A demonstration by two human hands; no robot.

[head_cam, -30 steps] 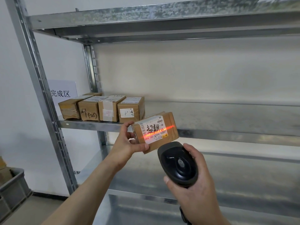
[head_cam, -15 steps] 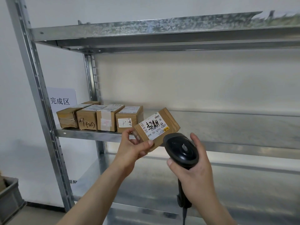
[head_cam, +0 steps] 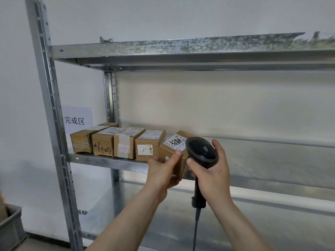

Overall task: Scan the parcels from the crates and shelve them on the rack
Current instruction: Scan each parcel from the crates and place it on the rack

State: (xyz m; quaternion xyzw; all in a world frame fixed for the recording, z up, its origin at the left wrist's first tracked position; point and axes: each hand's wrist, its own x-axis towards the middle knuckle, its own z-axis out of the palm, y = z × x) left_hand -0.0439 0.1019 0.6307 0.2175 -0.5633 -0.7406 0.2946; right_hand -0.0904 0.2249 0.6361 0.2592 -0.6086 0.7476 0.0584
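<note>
The left hand (head_cam: 163,171) grips a small brown cardboard parcel with a white printed label (head_cam: 174,151) from below and from the side, thumb lying across its near face and fingers curled under it. The parcel is tilted, its label end raised, and hangs right at the front edge of the middle galvanised steel shelf (head_cam: 272,160), just beside the end of a row of four similar brown cardboard boxes (head_cam: 117,144). That row sits packed side by side at the left end of the shelf, next to a white paper sign with printed characters (head_cam: 77,118) on the wall, so the free space to its right looks like the natural next slot.

The right hand (head_cam: 212,171) is wrapped round the neck of a black corded handheld barcode scanner (head_cam: 202,151), thumb on the front of the handle and fingers behind the head. The scanner is held upright and close in front of the parcel, hiding part of the label; no scan line shows on the label, so the reading step seems finished and the scanner is likely just kept out of the way.

A grey plastic crate (head_cam: 10,229) stands on the floor at the lower left. The next move probably calls for levelling the parcel and sliding it in flush against the fourth box.
</note>
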